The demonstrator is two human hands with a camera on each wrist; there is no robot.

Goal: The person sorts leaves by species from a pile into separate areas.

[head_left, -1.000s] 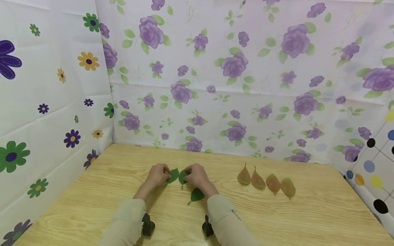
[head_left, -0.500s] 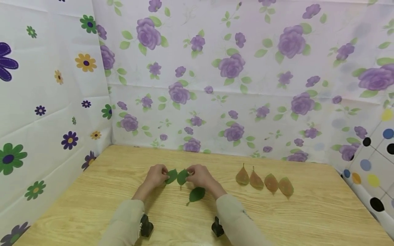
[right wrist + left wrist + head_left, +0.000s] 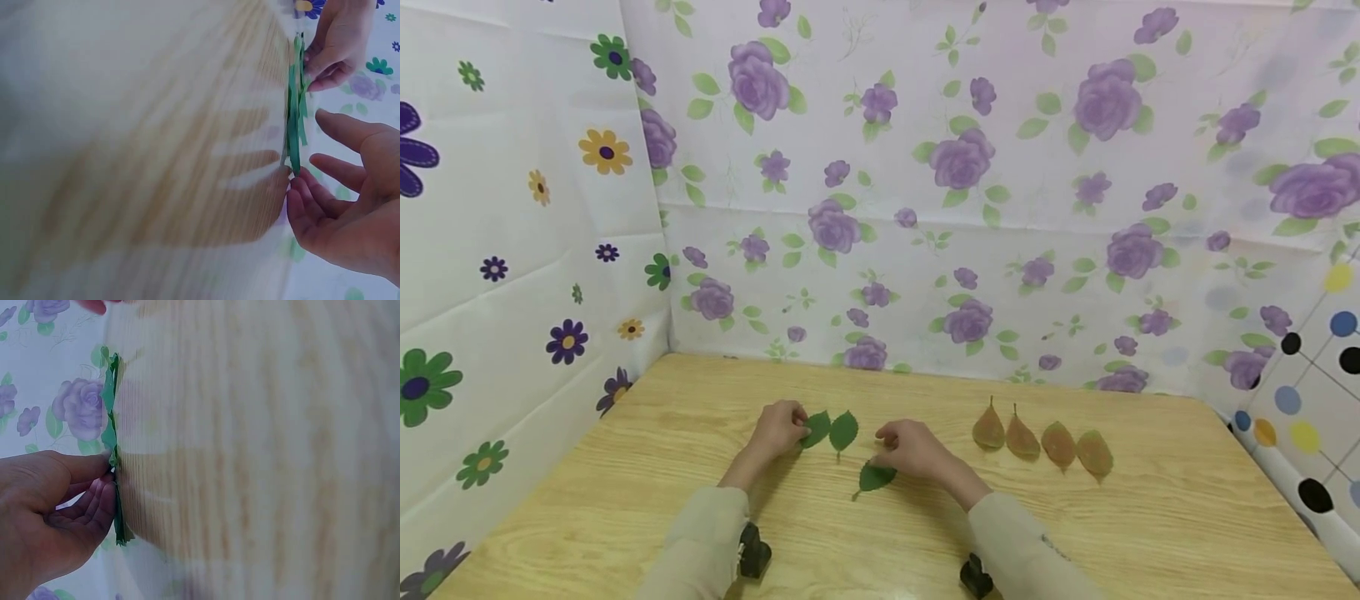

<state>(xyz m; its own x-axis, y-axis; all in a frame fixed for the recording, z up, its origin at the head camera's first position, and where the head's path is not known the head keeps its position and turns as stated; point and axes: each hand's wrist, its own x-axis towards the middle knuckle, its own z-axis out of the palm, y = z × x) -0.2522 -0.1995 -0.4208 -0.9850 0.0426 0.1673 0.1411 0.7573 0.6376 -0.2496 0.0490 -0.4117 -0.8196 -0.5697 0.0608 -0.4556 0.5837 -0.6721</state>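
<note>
In the head view my left hand (image 3: 780, 428) pinches the left edge of a green leaf (image 3: 817, 429) lying on the table. A second green leaf (image 3: 843, 432) lies just right of it, stem toward me. My right hand (image 3: 916, 450) is over the upper right edge of a third green leaf (image 3: 877, 477), whose stem points down and left. In the right wrist view, the thumb and index finger (image 3: 340, 172) are spread apart, and the lower fingertips reach the green leaf (image 3: 294, 125). From the left wrist, the leaves (image 3: 109, 394) appear edge-on.
To the right, several reddish-brown leaves (image 3: 1022, 437) lie in a row on the wooden table (image 3: 1150, 525). A purple-flowered cloth (image 3: 925, 192) rises behind the table. Another flowered cloth (image 3: 535, 292) stands along the left side.
My right hand has let go of the second green leaf and moved right and toward me, to the third leaf. My left hand has stayed at the first leaf.
</note>
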